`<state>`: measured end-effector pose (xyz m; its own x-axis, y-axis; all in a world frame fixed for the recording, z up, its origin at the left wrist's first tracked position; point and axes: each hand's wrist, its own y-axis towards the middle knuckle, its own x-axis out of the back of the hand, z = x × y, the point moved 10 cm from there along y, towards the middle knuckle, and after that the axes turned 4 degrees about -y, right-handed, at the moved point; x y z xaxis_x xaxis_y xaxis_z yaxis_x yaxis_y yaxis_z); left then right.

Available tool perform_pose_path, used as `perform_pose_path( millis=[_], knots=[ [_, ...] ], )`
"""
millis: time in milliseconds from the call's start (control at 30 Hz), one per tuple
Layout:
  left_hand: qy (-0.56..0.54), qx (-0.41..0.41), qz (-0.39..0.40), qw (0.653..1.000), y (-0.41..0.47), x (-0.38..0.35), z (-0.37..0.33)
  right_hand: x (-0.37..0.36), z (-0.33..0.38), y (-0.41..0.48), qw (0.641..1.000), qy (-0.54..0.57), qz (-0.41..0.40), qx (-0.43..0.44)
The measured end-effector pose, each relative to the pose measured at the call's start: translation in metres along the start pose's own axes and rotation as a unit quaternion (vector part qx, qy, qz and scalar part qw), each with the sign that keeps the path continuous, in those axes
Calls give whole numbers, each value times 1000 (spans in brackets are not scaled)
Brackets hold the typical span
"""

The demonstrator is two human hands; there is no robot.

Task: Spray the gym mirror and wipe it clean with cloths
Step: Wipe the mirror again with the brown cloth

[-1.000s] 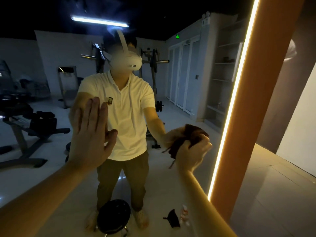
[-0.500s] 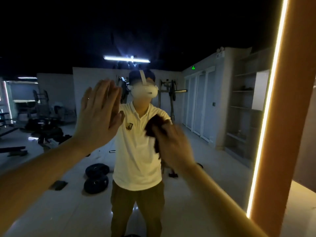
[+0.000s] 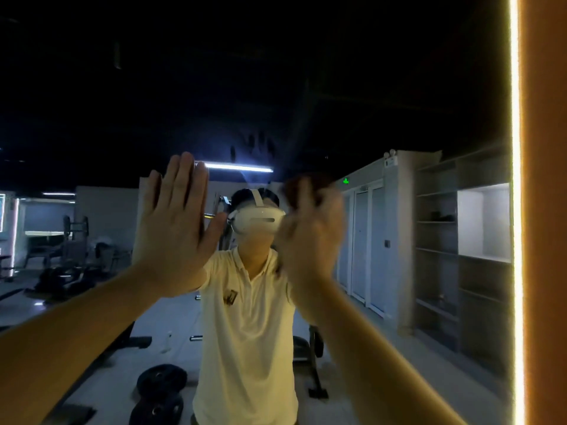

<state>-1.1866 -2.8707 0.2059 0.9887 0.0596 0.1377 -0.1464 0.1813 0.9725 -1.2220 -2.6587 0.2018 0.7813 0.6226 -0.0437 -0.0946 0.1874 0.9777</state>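
The mirror (image 3: pixel 337 87) is being wiped: the cloth (image 3: pixel 297 188) is being gripped against it by the right hand (image 3: pixel 310 231), the left hand (image 3: pixel 175 225) being held flat, fingers straight. An upward reach to the smudges (image 3: pixel 254 145) is likely being called for.

Glossy glass mirror (image 3: pixel 306 72), dark cloth (image 3: pixel 296 191)

Floor (image 3: pixel 178 320), wt plates (image 3: pixel 161 380) on it

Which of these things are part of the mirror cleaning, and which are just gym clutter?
In use: mirror, dark cloth under the right hand, left hand flat toward the glass.
Lying about (reflected): weight plates, shelves, ceiling light.
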Motion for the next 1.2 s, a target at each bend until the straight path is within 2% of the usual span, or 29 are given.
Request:
perform_pose_path(
  millis=[67,133,167,200,233,300,367,433,500,567,700,800,900,967,1000,1067,1100,1200],
  knots=[
    [-6,-9,-1,1000,-1,1,0,-21,57,-24,991,8,29,129],
    [-11,-15,0,1000,-1,0,-1,-30,77,-32,962,-14,53,267],
    [-11,-15,-2,1000,0,0,-1,-26,72,-27,951,-26,57,304],
    [-7,-13,-5,1000,0,-1,0,-19,57,-13,950,-44,52,304],
    [-1,-11,-7,1000,0,-1,1,-7,32,9,961,-38,46,268],
    [10,-11,-11,1000,0,-2,2,20,-25,55,971,-120,6,207],
    [11,-15,-15,1000,0,-2,1,58,-92,99,978,-184,-43,87],
    [10,-16,-17,1000,1,-1,-1,86,-143,121,982,-150,-96,-64],
    [12,-12,-16,1000,2,-2,-2,86,-145,125,973,-120,-126,-150],
    [13,-14,-16,1000,1,-1,-2,62,-108,122,976,-108,-116,-150],
    [12,-18,-14,1000,0,-1,-1,1,9,89,996,-53,-68,-10],
    [7,-17,-11,1000,-1,1,0,-24,75,37,992,0,-10,122],
    [-4,-25,-5,1000,0,1,0,-37,102,-8,945,-9,72,318],
    [-3,-25,-4,1000,1,1,0,-39,91,-6,909,-56,117,396],
    [0,-23,-5,1000,1,0,0,-34,76,10,912,-50,132,384],
    [1,-22,-7,1000,0,-1,0,-12,31,59,944,-97,82,305],
    [2,-21,-9,1000,1,-1,1,6,4,86,960,-133,37,243],
    [3,-15,0,1000,1,-4,3,50,-74,151,990,-124,-72,13]
  ],
)
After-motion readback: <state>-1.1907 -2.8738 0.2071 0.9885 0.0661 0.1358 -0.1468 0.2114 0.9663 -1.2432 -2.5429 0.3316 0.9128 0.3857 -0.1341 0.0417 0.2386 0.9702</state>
